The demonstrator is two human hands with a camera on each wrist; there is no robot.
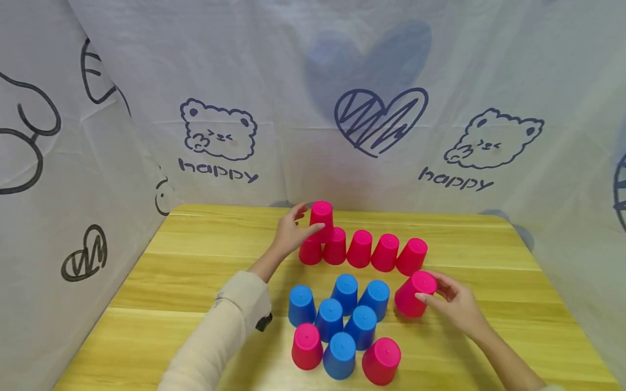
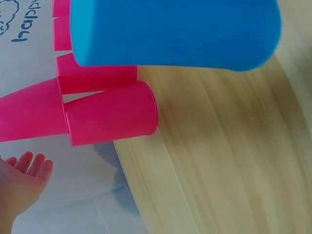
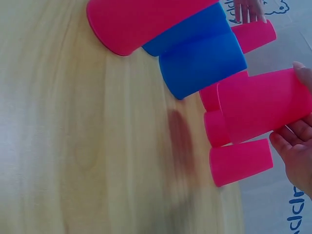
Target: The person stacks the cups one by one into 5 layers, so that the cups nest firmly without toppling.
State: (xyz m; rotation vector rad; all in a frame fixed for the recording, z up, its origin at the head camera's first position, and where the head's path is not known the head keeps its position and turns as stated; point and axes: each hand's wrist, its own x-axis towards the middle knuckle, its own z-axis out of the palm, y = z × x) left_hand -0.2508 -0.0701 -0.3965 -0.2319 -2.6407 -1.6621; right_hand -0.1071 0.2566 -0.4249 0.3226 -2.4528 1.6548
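Observation:
An upside-down pink cup [image 1: 321, 213] stands on top of the left end of a row of upside-down pink cups [image 1: 360, 251]. Around that upper cup is my left hand [image 1: 288, 233], its thumb overlapping the cup's side in the head view. The left wrist view shows a gap between this hand [image 2: 22, 183] and the upper cup [image 2: 31, 112], fingers loosely extended. On the right, my right hand [image 1: 457, 305] grips another upside-down pink cup [image 1: 413, 298] between thumb and fingers. In the right wrist view this held cup [image 3: 263, 105] hangs above the wooden table [image 3: 122, 161], a shadow below it.
Several blue cups [image 1: 329, 319] stand upside down in a cluster nearer the front. Two pink cups, one left [image 1: 307, 347] and one right [image 1: 381, 361], flank the frontmost blue cup [image 1: 339, 355]. A printed white cloth [image 1: 303, 163] hangs behind the table.

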